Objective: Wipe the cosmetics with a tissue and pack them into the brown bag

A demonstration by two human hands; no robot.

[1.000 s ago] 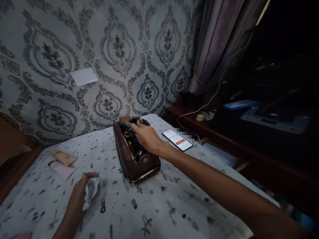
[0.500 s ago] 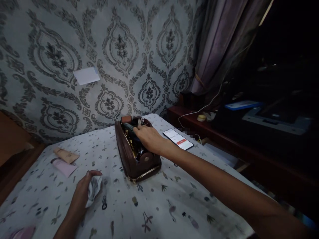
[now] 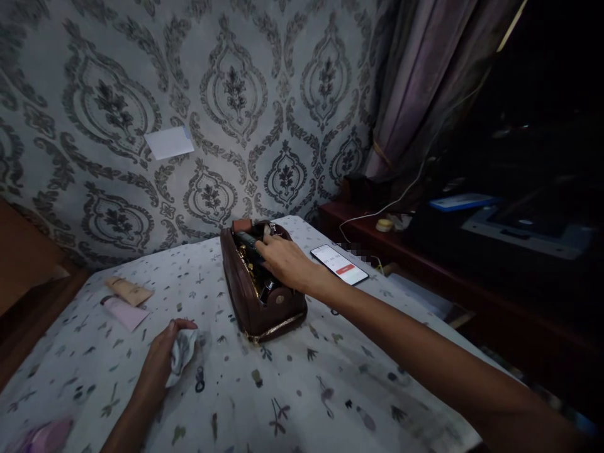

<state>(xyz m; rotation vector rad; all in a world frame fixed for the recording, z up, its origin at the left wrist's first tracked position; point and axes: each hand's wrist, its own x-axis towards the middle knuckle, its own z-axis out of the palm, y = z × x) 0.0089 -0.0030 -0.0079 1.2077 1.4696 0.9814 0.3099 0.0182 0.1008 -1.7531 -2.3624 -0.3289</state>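
A brown zippered bag [image 3: 240,296] stands unzipped on the patterned white sheet, filled with dark and gold-coloured items. My right hand [image 3: 285,261] reaches over its rim, fingers curled down at the opening beside a dark green item [image 3: 248,241]. The fingertips are partly hidden, so what they grip cannot be made out. Left of the bag, my left hand [image 3: 163,352] rests low over the sheet, closed around a crumpled white cloth [image 3: 182,355]. Beyond that hand lie a tan tube [image 3: 127,290] and a pale pink tube [image 3: 123,313], side by side.
A lit phone [image 3: 340,264] lies right of the bag. Behind it runs a dark red ledge [image 3: 340,217] with a white cable [image 3: 391,202]. The patterned wall [image 3: 226,126] closes off the back. A pink object [image 3: 50,434] shows at the lower left corner.
The view has shifted slightly, moving the whole scene a little to the right. Both hands keep nearly the same places, the right at the bag, the left with the cloth.
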